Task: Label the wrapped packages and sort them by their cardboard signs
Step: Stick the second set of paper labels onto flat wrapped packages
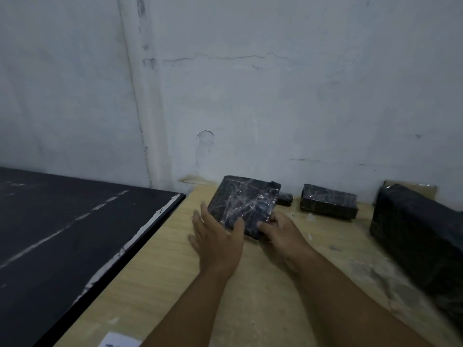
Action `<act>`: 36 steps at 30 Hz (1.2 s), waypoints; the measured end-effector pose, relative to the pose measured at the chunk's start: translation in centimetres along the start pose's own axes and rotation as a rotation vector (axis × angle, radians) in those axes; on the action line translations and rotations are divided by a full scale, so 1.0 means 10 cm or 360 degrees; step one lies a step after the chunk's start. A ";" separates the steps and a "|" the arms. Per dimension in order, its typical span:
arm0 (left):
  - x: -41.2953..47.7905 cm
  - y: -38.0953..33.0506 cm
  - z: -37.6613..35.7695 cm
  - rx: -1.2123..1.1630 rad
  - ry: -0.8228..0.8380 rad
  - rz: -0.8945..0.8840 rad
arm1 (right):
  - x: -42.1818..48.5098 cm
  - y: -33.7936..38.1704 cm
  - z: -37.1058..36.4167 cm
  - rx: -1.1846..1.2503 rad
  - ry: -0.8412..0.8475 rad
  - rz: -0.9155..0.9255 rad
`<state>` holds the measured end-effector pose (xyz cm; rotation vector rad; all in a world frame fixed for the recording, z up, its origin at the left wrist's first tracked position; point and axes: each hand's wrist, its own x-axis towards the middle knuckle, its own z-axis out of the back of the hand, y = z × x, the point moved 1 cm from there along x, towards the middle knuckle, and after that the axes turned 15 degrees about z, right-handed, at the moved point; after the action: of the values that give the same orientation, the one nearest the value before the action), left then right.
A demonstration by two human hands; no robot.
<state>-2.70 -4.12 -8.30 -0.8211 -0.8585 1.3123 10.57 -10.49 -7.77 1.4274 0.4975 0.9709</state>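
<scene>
I am holding the wrapped package, a dark block under shiny clear film, between both hands near the back left corner of the worktop. It is tilting with its broad face turned up toward me. The picture is soft here, so I cannot say whether its near corner is touching the wood or hanging just above it.

My right hand is gripping the package's near right edge, with the fingers curling round the side and the thumb lying on the top face. My left hand is pressing against the near left side with its fingers straight and spread, the thumb reaching onto the near edge. It is flat against the package rather than closed round it.

Just beside the package on its right, a tiny wrapped bundle is lying by the back edge. Further right along that edge a medium wrapped package is sitting flat, apart from the one I am holding. At the right edge a large wrapped package is running toward me, and a cardboard piece is showing behind its far end, against the wall.

A black table with a chipped white rim is butting against the worktop's left edge. A white sheet is poking in at the front edge, its print too blurred to read.
</scene>
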 end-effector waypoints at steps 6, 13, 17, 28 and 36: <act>-0.02 0.05 0.13 -0.0316 0.0313 0.0178 | -0.53 0.14 0.38 -0.0014 0.0026 -0.0102; -0.29 0.09 0.39 -0.0341 0.0746 -0.0009 | -1.06 0.25 0.60 0.0194 -0.0266 -0.0137; -0.46 0.09 0.59 -0.0137 0.1220 -0.0031 | -1.42 0.39 0.57 0.0076 -0.0343 -0.0015; -0.37 0.32 1.29 0.0372 0.1112 -0.0299 | -1.76 0.44 0.37 -0.0992 -0.0127 0.0226; 0.05 0.81 1.99 0.0401 0.0718 -0.0224 | -1.75 0.61 0.19 -0.1979 0.0020 0.0686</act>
<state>-24.06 -2.51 -6.31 -0.7980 -0.3772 1.0292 0.94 -26.29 -6.19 0.3749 -0.4210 1.2774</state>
